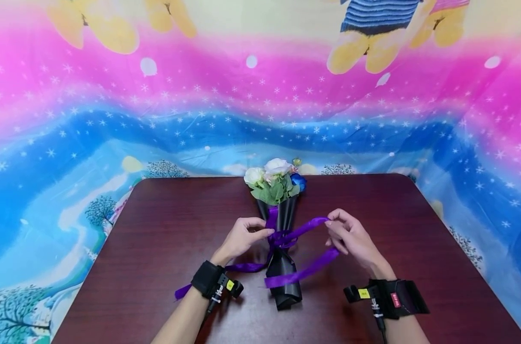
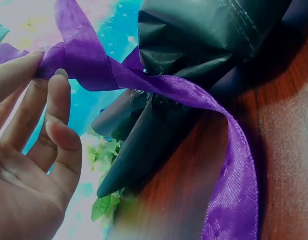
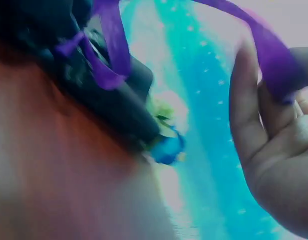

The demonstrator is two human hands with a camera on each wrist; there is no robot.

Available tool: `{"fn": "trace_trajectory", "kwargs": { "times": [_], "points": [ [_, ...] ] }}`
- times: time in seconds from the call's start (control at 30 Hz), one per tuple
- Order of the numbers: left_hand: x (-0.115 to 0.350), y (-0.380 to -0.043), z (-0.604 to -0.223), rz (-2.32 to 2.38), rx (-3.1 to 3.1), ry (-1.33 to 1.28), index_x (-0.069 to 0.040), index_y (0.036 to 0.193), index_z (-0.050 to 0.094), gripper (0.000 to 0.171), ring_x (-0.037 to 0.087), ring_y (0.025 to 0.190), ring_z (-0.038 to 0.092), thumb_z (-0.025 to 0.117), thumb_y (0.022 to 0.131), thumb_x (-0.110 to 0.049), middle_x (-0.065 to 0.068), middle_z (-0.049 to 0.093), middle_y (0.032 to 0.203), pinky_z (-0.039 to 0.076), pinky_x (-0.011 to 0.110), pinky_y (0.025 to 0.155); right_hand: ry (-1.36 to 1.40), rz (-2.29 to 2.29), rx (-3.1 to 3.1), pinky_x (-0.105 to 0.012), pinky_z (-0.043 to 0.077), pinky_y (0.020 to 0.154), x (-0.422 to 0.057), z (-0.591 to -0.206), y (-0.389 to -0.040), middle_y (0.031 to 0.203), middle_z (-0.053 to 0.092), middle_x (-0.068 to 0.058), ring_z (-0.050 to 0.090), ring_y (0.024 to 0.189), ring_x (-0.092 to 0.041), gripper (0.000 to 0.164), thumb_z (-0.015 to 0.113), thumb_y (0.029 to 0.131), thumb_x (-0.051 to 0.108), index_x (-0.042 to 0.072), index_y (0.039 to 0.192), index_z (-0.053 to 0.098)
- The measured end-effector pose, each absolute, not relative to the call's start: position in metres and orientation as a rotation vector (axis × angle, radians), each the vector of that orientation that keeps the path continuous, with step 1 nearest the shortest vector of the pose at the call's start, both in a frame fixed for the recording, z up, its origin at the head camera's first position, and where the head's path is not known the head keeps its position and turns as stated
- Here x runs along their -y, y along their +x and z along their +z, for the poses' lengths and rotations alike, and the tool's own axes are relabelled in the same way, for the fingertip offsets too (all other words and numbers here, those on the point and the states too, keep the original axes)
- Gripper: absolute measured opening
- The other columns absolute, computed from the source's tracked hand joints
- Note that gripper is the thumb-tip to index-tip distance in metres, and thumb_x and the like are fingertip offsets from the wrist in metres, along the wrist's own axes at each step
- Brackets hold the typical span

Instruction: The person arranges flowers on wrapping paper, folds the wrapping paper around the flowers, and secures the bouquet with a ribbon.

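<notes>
A bouquet in black wrapping paper lies on the table, its white roses and a blue flower at the far end. Purple ribbon is wound about its middle. My left hand pinches the ribbon beside the wrapping; in the left wrist view, thumb and fingers meet on a purple strip. To the right of the bouquet, my right hand holds a stretch of ribbon between thumb and fingers, and a tail hangs below it across the paper's lower end. The right wrist view is blurred.
The dark red wooden table carries the bouquet. One loose ribbon tail trails to the left beneath my left wrist. Behind the table hangs a colourful printed cloth. Both wrists wear black straps with small cameras.
</notes>
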State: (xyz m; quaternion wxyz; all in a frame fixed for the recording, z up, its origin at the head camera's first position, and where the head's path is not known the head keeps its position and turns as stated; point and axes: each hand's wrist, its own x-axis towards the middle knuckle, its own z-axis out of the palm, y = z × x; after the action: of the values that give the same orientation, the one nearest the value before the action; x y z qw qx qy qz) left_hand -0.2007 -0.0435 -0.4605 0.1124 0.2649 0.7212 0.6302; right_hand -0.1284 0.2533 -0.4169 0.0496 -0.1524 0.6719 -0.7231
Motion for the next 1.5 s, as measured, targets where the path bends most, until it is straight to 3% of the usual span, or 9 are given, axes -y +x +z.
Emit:
{"fn": "trace_trajectory", "kwargs": {
  "times": [0.13, 0.33, 0.67, 0.8, 0.97, 1.07, 1.3, 1.4, 1.5],
  "points": [
    [0.043, -0.200, -0.461, 1.837, -2.104, 0.769, -0.011, 0.091, 0.073, 0.012, 0.012, 0.069, 0.051, 0.072, 0.087, -0.022, 0.000, 0.064, 0.082, 0.041, 0.023, 0.060, -0.516, -1.892, -2.489, -0.032, 0.045, 0.050, -0.256, -0.394, -0.128, 0.061, 0.046, -0.004, 0.056, 0.054, -0.020, 0.007, 0.058, 0.096, 0.010, 0.005, 0.099, 0.055],
    [0.043, -0.201, -0.458, 1.828, -2.108, 0.757, -0.007, 0.092, 0.072, 0.010, 0.011, 0.069, 0.050, 0.070, 0.088, -0.016, 0.001, 0.063, 0.082, 0.040, 0.023, 0.060, -0.449, -1.293, -2.853, -0.030, 0.039, 0.057, -0.266, -0.376, -0.122, 0.073, 0.054, 0.002, 0.050, 0.063, -0.017, 0.011, 0.067, 0.090, 0.028, 0.022, 0.096, 0.059],
    [0.048, -0.187, -0.429, 1.805, -2.135, 0.755, -0.004, 0.091, 0.071, 0.007, 0.010, 0.068, 0.050, 0.068, 0.089, -0.010, 0.000, 0.063, 0.081, 0.040, 0.023, 0.060, -0.200, -0.897, -2.586, -0.039, 0.050, 0.070, -0.292, -0.418, -0.120, 0.102, 0.062, -0.009, 0.059, 0.087, -0.022, 0.055, 0.074, 0.083, 0.030, -0.002, 0.123, 0.054],
    [0.051, -0.187, -0.430, 1.800, -2.132, 0.770, -0.005, 0.094, 0.071, 0.009, 0.013, 0.070, 0.053, 0.068, 0.089, -0.011, 0.002, 0.065, 0.084, 0.041, 0.024, 0.062, -0.204, -0.837, -2.691, -0.046, 0.049, 0.078, -0.287, -0.431, -0.122, 0.113, 0.061, -0.011, 0.058, 0.096, -0.025, 0.044, 0.069, 0.088, 0.029, 0.001, 0.120, 0.059],
    [0.052, -0.185, -0.430, 1.818, -2.111, 0.793, -0.003, 0.094, 0.070, 0.009, 0.029, 0.075, 0.057, 0.066, 0.090, -0.010, 0.007, 0.067, 0.086, 0.043, 0.025, 0.064, -0.338, -0.940, -2.832, -0.039, 0.049, 0.077, -0.260, -0.441, -0.134, 0.105, 0.064, -0.002, 0.059, 0.089, -0.015, 0.023, 0.060, 0.095, 0.019, 0.004, 0.113, 0.065],
    [0.051, -0.183, -0.430, 1.836, -2.085, 0.790, -0.001, 0.094, 0.070, 0.009, 0.039, 0.079, 0.058, 0.066, 0.091, -0.008, 0.011, 0.067, 0.087, 0.044, 0.025, 0.065, -0.481, -1.031, -2.820, -0.034, 0.049, 0.076, -0.236, -0.445, -0.140, 0.098, 0.065, 0.006, 0.059, 0.086, -0.009, 0.020, 0.059, 0.096, 0.024, 0.011, 0.106, 0.070],
    [0.047, -0.180, -0.430, 1.849, -2.117, 0.767, 0.003, 0.091, 0.069, 0.009, 0.015, 0.074, 0.058, 0.067, 0.089, -0.005, 0.009, 0.066, 0.084, 0.046, 0.023, 0.066, -0.652, -1.110, -2.658, -0.026, 0.048, 0.065, -0.187, -0.449, -0.146, 0.086, 0.063, 0.019, 0.056, 0.074, -0.004, 0.025, 0.057, 0.092, 0.049, 0.030, 0.096, 0.072],
    [0.046, -0.179, -0.430, 1.856, -2.122, 0.763, 0.005, 0.091, 0.068, 0.010, 0.010, 0.072, 0.056, 0.067, 0.089, -0.005, 0.010, 0.065, 0.083, 0.045, 0.022, 0.065, -0.681, -1.121, -2.680, -0.026, 0.049, 0.067, -0.178, -0.451, -0.148, 0.087, 0.064, 0.019, 0.058, 0.075, -0.002, 0.017, 0.063, 0.091, 0.041, 0.028, 0.093, 0.073],
    [0.046, -0.179, -0.431, 1.876, -2.108, 0.756, 0.006, 0.091, 0.068, 0.010, 0.017, 0.074, 0.059, 0.067, 0.088, -0.004, 0.017, 0.066, 0.084, 0.046, 0.024, 0.065, -0.685, -1.098, -2.764, -0.025, 0.049, 0.067, -0.178, -0.452, -0.150, 0.085, 0.064, 0.018, 0.059, 0.076, -0.001, 0.008, 0.067, 0.090, 0.029, 0.025, 0.091, 0.074]
  ]
}}
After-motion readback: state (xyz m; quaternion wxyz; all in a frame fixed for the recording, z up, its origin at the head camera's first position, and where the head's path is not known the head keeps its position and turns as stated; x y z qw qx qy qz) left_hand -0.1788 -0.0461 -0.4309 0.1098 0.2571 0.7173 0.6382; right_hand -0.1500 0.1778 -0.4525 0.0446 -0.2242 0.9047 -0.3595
